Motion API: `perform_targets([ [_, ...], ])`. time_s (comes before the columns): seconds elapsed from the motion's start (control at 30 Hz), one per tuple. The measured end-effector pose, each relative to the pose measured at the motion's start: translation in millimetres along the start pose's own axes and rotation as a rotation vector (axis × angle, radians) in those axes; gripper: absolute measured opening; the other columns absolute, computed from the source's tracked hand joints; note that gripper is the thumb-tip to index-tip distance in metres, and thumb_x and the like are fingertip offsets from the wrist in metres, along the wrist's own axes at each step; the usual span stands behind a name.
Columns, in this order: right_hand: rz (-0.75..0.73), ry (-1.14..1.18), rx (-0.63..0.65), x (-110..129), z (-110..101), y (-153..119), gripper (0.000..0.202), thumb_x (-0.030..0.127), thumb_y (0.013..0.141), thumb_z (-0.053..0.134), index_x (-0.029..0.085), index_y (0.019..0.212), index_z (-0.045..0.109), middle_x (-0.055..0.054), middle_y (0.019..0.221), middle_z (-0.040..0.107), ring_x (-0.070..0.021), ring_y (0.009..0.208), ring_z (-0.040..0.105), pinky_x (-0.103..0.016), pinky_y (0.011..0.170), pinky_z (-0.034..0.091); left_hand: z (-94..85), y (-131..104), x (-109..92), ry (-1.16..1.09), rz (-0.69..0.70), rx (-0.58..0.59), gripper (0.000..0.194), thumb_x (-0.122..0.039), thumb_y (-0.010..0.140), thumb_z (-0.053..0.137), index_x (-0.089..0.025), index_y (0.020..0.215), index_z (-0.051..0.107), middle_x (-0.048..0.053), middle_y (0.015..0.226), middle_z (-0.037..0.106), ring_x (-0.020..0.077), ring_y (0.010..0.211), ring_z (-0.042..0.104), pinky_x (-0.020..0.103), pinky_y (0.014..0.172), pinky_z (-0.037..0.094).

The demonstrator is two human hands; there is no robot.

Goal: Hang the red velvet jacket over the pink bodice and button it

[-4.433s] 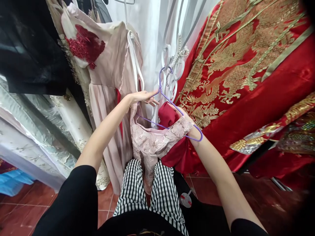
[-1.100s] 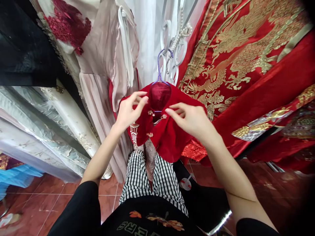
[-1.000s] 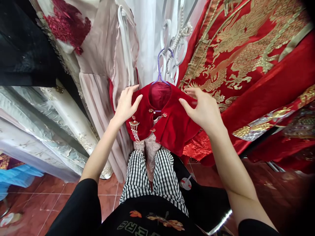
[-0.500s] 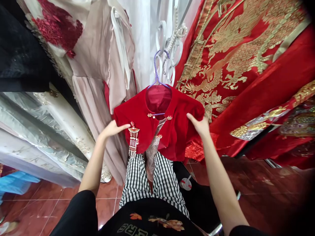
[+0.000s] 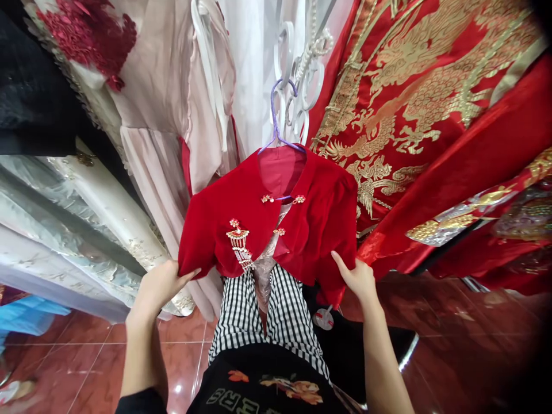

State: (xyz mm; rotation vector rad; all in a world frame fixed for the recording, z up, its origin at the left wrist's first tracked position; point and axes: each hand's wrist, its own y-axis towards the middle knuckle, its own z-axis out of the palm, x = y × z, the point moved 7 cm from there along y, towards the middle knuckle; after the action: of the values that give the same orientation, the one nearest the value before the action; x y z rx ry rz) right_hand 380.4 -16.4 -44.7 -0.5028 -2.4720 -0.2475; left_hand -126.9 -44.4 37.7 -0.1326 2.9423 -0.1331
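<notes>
In front of me a short red velvet jacket (image 5: 241, 190) hangs on a purple hanger (image 5: 275, 109). A beaded tassel brooch (image 5: 240, 244) is on its left side, and small flower-shaped fasteners (image 5: 298, 199) lie along the front opening. My left hand (image 5: 161, 284) grips the end of the left sleeve, thumb on top. My right hand (image 5: 356, 277) holds the right sleeve low down, its thumb over the cloth and the other fingers hidden behind. A strip of clear plastic (image 5: 264, 276) shows beneath the front opening.
The hanger hooks onto a white ring-shaped rack (image 5: 283, 54) with a pearl string. Pale pink and white gowns (image 5: 146, 161) hang to the left. Red robes with gold embroidery (image 5: 401, 86) hang to the right. A black seat (image 5: 353, 345) stands on red floor tiles (image 5: 181, 351).
Both hands have slid down from the jacket's upper sides to the lower sleeves. The left sleeve is now drawn outward and down, and the jacket is spread wider.
</notes>
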Motion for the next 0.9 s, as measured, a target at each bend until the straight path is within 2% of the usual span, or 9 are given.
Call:
perform_targets([
  [0.13, 0.026, 0.023, -0.098, -4.9, -22.0, -14.6, 0.051, 0.073, 0.082, 0.047, 0.026, 0.070, 0.063, -0.016, 0.072, 0.071, -0.0401, 0.076, 0.069, -0.047, 0.067, 0.051, -10.0, -19.2, 23.6, -0.078, -0.061, 0.092, 0.052, -0.059, 0.090, 0.042, -0.023, 0.059, 0.063, 0.003, 0.058, 0.065, 0.0221, 0.058, 0.061, 0.028, 0.060, 0.038],
  [0.23, -0.072, 0.181, -0.242, 6.4, -35.5, -22.4, 0.048, 0.068, 0.083, 0.055, 0.023, 0.094, 0.067, -0.009, 0.075, 0.069, -0.0267, 0.063, 0.064, -0.040, 0.064, 0.051, -25.5, -20.2, 39.5, -0.048, -0.236, -0.064, 0.051, -0.057, 0.091, 0.038, -0.024, 0.060, 0.063, 0.004, 0.058, 0.063, 0.0246, 0.062, 0.061, 0.029, 0.059, 0.036],
  [0.3, -0.154, 0.327, -0.371, 19.3, -46.5, -26.1, 0.047, 0.062, 0.083, 0.060, 0.021, 0.106, 0.064, -0.007, 0.079, 0.067, -0.0200, 0.060, 0.059, -0.035, 0.061, 0.051, -32.4, -15.3, 30.4, -0.075, -0.243, -0.157, 0.050, -0.060, 0.092, 0.039, -0.024, 0.069, 0.065, 0.004, 0.061, 0.064, 0.0249, 0.065, 0.061, 0.030, 0.060, 0.036],
  [0.4, -0.249, 0.475, -0.413, 50.0, -54.4, -25.0, 0.040, 0.055, 0.086, 0.062, 0.021, 0.105, 0.064, -0.006, 0.083, 0.066, -0.0177, 0.064, 0.059, -0.031, 0.058, 0.052, -33.1, 2.0, -19.3, -0.257, -0.029, -0.182, 0.044, -0.061, 0.091, 0.045, -0.024, 0.081, 0.067, 0.001, 0.069, 0.068, 0.0209, 0.066, 0.061, 0.029, 0.065, 0.040],
  [0.5, -0.400, 0.551, -0.281, 99.9, -50.4, -19.4, 0.031, 0.050, 0.088, 0.061, 0.022, 0.101, 0.065, -0.006, 0.087, 0.067, -0.0188, 0.075, 0.064, -0.031, 0.063, 0.056, -34.0, 20.3, -94.5, -0.499, 0.286, -0.213, 0.034, -0.055, 0.091, 0.053, -0.024, 0.084, 0.064, 0.001, 0.080, 0.070, 0.0192, 0.074, 0.063, 0.030, 0.076, 0.047],
  [0.6, -0.587, 0.589, -0.160, 154.2, -40.3, -15.2, 0.031, 0.045, 0.092, 0.058, 0.024, 0.114, 0.062, -0.010, 0.110, 0.065, -0.0216, 0.101, 0.065, -0.036, 0.078, 0.060, -42.0, 35.2, -162.4, -0.660, 0.472, -0.489, 0.025, -0.047, 0.089, 0.062, -0.024, 0.098, 0.063, 0.006, 0.103, 0.067, 0.0218, 0.095, 0.061, 0.038, 0.094, 0.048],
  [0.73, -0.716, 0.576, -0.168, 200.5, -22.5, -5.3, 0.047, 0.039, 0.094, 0.054, 0.026, 0.139, 0.047, -0.013, 0.140, 0.048, -0.0238, 0.128, 0.052, -0.044, 0.103, 0.052, -29.4, 65.7, -207.5, -0.854, 0.292, -0.899, 0.057, -0.042, 0.084, 0.070, -0.017, 0.127, 0.042, 0.022, 0.137, 0.042, 0.0297, 0.129, 0.044, 0.048, 0.109, 0.040],
  [0.8, -0.685, 0.599, -0.211, 207.4, -14.7, 2.2, 0.046, 0.036, 0.095, 0.052, 0.025, 0.139, 0.044, -0.013, 0.135, 0.050, -0.0228, 0.122, 0.054, -0.043, 0.101, 0.052, -14.2, 85.3, -214.7, -0.883, 0.164, -0.968, 0.063, -0.036, 0.081, 0.072, -0.014, 0.129, 0.036, 0.027, 0.140, 0.035, 0.0336, 0.135, 0.037, 0.052, 0.112, 0.035],
  [0.9, -0.660, 0.630, -0.248, 210.3, -8.2, 8.4, 0.038, 0.033, 0.095, 0.052, 0.023, 0.132, 0.050, -0.011, 0.117, 0.056, -0.0200, 0.101, 0.060, -0.038, 0.092, 0.056, 2.6, 107.6, -210.6, -0.889, 0.102, -0.969, 0.054, -0.023, 0.080, 0.068, -0.013, 0.124, 0.038, 0.027, 0.135, 0.038, 0.0342, 0.134, 0.039, 0.053, 0.112, 0.034],
])
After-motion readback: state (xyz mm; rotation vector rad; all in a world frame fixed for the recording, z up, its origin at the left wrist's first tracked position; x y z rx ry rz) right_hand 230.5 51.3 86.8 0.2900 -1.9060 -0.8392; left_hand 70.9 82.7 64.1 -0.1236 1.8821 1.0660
